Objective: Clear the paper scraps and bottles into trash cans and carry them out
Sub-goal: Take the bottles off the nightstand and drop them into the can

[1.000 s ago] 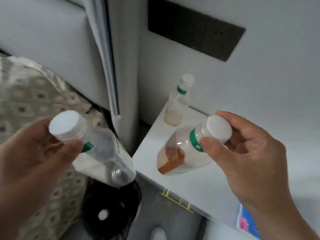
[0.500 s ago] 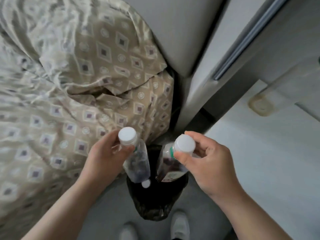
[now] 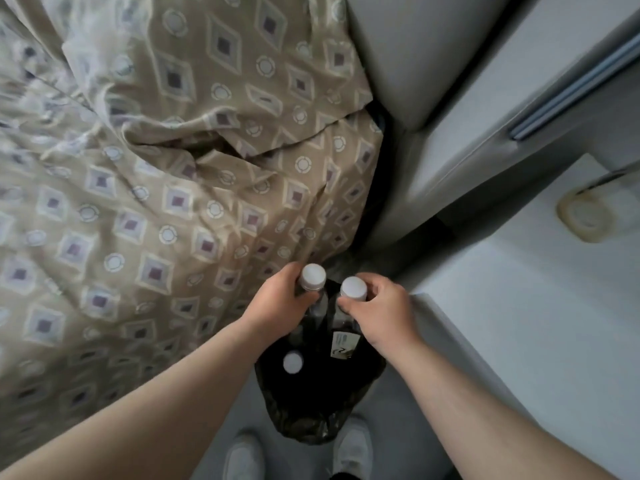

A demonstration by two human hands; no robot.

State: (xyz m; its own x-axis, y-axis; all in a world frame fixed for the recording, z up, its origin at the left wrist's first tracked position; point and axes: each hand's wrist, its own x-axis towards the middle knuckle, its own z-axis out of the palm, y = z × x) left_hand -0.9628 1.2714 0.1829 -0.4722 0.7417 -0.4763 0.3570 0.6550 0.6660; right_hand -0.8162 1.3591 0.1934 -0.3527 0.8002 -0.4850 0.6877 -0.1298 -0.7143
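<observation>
Closest to me, two white shoes (image 3: 351, 445) are planted either side of the one trash can (image 3: 311, 420), so the person stands right over it with the opening straight below the arms. Its black liner (image 3: 360, 382) hangs loose over the rim, ready, I'd guess, to be lifted out later.

Inside, one white cap (image 3: 292, 362) shows against the dark; that looks like a bottle already dropped in, though its body is lost in shadow.

Just above the opening, both hands are busy. The left hand (image 3: 277, 306) has its fingers curled round the neck of a clear bottle (image 3: 313, 284), and the right hand (image 3: 379, 315) pinches the neck of a labelled bottle (image 3: 348, 306) just under its cap. Both bottles hang upright, caps up, bottoms dipping into the mouth of the can and almost touching each other. Held by the neck like that, they only need letting go to drop in.

So: two bottles in hand, one in the can.

Beyond, a rumpled patterned quilt (image 3: 138, 185) spills down beside the can. To the right is a white nightstand (image 3: 519, 341), and at its far end a fourth bottle (image 3: 585, 218) waits, blurred. Behind that rises the grey headboard (image 3: 415, 46).

I see no paper scraps from here.
</observation>
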